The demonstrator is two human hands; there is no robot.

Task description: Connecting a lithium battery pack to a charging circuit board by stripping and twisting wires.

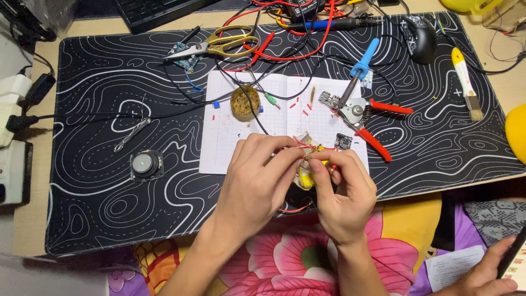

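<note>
— Pinched between the fingertips of both hands is a thin red wire (pixel 303 143); the left hand (pixel 257 175) and right hand (pixel 342 194) are closed on it, at the near edge of the squared paper sheet (pixel 230 142).

— And around it?

— A small yellow part (pixel 306 178) just under the fingers, then red-handled wire strippers (pixel 366 118), a blue soldering iron (pixel 361 63), and a round speaker (pixel 145 164) well apart on the black mat (pixel 98 98).

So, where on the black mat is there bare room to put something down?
The black mat is bare along its front left, below the small round speaker, and at its right, between the red-handled wire stripper and the brush. It is crowded along the back, around the scissors, and on the squared paper above both hands.
</note>
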